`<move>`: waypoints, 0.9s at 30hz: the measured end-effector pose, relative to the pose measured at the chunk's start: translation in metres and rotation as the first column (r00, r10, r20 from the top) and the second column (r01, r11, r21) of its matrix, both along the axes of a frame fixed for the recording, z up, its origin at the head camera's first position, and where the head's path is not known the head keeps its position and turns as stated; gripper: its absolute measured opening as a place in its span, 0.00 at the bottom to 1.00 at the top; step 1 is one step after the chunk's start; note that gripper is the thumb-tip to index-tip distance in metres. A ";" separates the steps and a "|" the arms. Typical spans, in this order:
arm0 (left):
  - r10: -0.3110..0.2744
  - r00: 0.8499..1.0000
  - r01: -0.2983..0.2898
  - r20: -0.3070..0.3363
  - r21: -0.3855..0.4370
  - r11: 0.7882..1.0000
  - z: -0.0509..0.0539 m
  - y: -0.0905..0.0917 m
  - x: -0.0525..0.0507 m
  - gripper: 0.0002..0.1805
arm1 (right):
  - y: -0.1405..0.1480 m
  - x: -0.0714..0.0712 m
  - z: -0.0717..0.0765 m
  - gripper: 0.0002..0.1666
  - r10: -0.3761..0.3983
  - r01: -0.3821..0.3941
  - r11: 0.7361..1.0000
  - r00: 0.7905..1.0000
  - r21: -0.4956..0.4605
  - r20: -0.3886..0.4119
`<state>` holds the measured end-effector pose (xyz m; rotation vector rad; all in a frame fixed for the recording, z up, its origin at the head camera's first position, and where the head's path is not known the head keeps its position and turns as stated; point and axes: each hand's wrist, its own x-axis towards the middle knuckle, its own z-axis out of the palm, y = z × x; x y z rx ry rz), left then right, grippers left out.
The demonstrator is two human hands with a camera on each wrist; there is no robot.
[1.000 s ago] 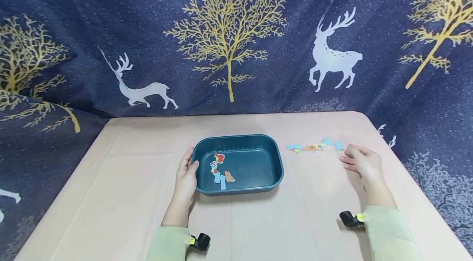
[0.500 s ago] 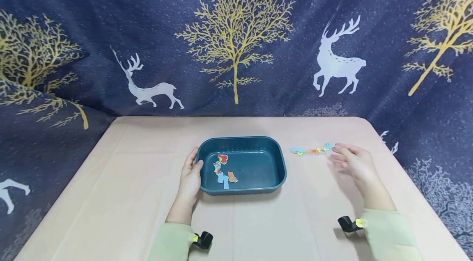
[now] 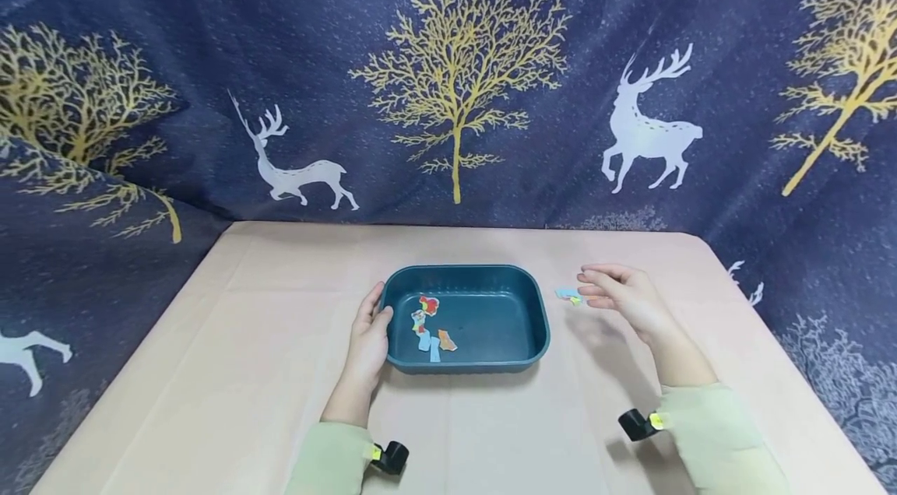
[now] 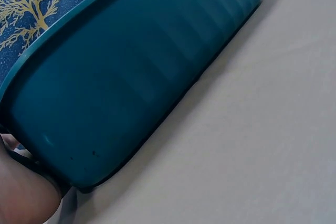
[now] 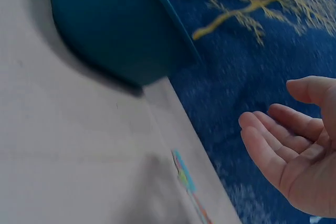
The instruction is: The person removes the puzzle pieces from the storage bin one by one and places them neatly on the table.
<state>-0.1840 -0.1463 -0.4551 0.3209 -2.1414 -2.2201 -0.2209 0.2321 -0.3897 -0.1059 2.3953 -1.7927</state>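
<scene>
**Loose right hand point(image 3: 624, 299) hovering by bench scraps point(image 3: 569, 295), left hand point(image 3: 367, 335) gripping teal tray point(image 3: 469, 366)**

Right hand's fingers point(image 5: 265, 150) are bending slightly, lying loosely apart, thumb standing well off; nothing is showing in their hold. Head view: fingertips are hanging just beside the blue and yellow bench scraps. Right wrist view is showing a gap between the two, plus orange-red further along the row. Hard to say how many are lying there, since the hand is probably covering some from the head camera.

Left hand's fingers are closing round the tray's left end, thumb sitting at the rim, the rest running along the outside; left wrist view is catching only a bit of this hand.

Tray is standing on the bench point(image 3: 504, 433), left of the bench scraps. Inside, in its left half: a red scrap point(image 3: 430, 306), a patterned scrap point(image 3: 418, 321) just below, two pale blue strips point(image 3: 434, 349), an orange scrap point(image 3: 446, 341) beside them.

Pale green sleeves point(image 3: 722, 437) are covering both forearms, black wrist cameras point(image 3: 634, 426) sticking out inward. Navy cloth point(image 3: 532, 176) with yellow trees and white deer is hanging behind.
</scene>
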 end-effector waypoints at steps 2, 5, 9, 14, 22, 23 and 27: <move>-0.003 1.000 0.003 0.000 -0.002 1.000 0.000 0.000 0.001 0.28 | -0.009 -0.002 0.002 0.35 0.027 -0.027 1.000 1.000 0.000 0.003; -0.001 1.000 0.001 -0.002 -0.003 1.000 -0.001 0.000 0.001 0.28 | -0.023 -0.004 0.005 0.34 0.065 -0.065 0.998 0.998 0.004 0.004; 0.001 1.000 -0.001 -0.009 -0.001 1.000 0.000 0.000 0.000 0.28 | -0.039 -0.007 0.007 0.31 0.117 -0.117 0.993 0.993 0.010 -0.003; -0.002 1.000 0.002 -0.018 -0.005 1.000 0.000 0.001 0.000 0.27 | -0.058 -0.010 0.008 0.29 0.183 -0.183 0.983 0.983 0.000 0.002; 0.011 0.999 -0.011 -0.035 0.000 1.000 -0.001 0.002 -0.001 0.28 | -0.088 -0.013 0.004 0.29 0.259 -0.259 0.966 0.966 -0.002 0.016; 0.015 0.999 -0.015 -0.038 0.001 1.000 -0.001 0.002 -0.001 0.28 | -0.091 -0.013 0.003 0.29 0.263 -0.263 0.965 0.965 0.004 0.016; 0.030 0.999 -0.030 -0.026 0.004 1.000 -0.002 0.002 -0.001 0.27 | -0.106 -0.013 -0.001 0.30 0.289 -0.290 0.957 0.957 0.026 0.011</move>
